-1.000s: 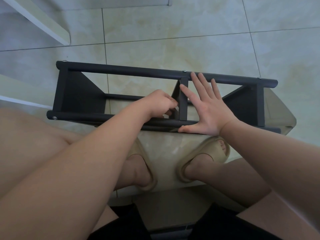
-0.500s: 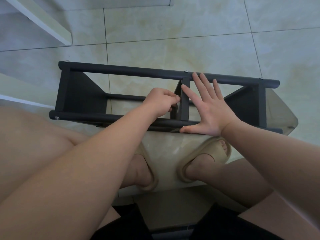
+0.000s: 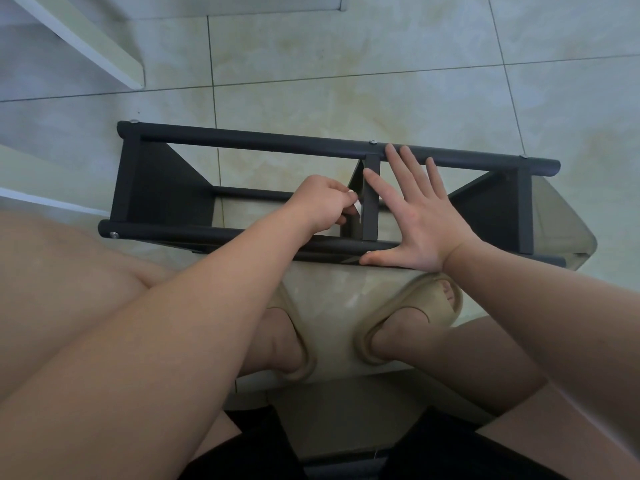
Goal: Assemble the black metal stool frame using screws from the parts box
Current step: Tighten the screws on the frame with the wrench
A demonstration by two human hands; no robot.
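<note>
Your right hand (image 3: 415,216) lay spread flat on the black metal stool frame (image 3: 242,143), fingers straight. Its fingertips reached the frame's far rail and its thumb ran along the near rail (image 3: 194,233), just right of the middle crossbar (image 3: 371,202). Your left hand (image 3: 320,204) was curled against the other side of that crossbar, inside the frame's opening. A pale sliver showed at its fingertips, but what they pinched, if anything, could not be made out.

The frame lay on the tiled floor (image 3: 398,64), long rails running across, just beyond your tan slippers (image 3: 415,313). Past the frame's far rail you had open tile, with a white board (image 3: 90,43) well off beyond the frame's left end. Small screw heads (image 3: 373,142) sat on the far rail.

Your left forearm hid part of the near rail and most of the slipper by the frame's left half. Your right wrist covered the near rail's right stretch. The frame's lower rails showed only through gaps.
</note>
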